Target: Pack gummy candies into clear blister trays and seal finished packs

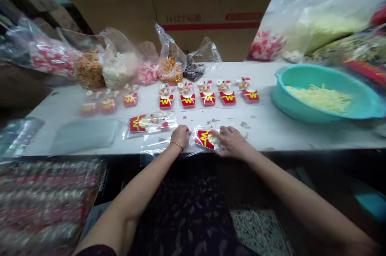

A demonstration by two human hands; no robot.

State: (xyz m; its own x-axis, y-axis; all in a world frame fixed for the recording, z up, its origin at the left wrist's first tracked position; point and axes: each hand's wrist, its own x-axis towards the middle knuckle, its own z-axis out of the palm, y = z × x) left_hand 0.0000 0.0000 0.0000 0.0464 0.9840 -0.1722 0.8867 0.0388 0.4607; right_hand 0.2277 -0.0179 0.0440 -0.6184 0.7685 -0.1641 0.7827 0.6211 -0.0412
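At the table's front edge, my left hand (pixel 181 136) is closed, its fingers pinching the edge of a clear plastic bag (pixel 153 143). My right hand (pixel 233 142) has its thumb and fingers on the right end of a small red toy fries box (pixel 204 138) with a yellow W, lying on its side in the clear plastic. Pale pieces show at the box's open end, partly under the fingers. Left of my hands lies a bagged red fries box (pixel 137 123) with small charms beside it. Behind them, several red fries boxes (pixel 187 101) stand in a row with tiny pieces above.
A turquoise basin (pixel 316 113) with pale strips stands at the right. Bags of small pieces (pixel 117 67) line the back, before a large cardboard box (pixel 208 39). Flat clear bags (pixel 86 133) lie at the left. A blurred tray of packed goods (pixel 45 203) sits lower left.
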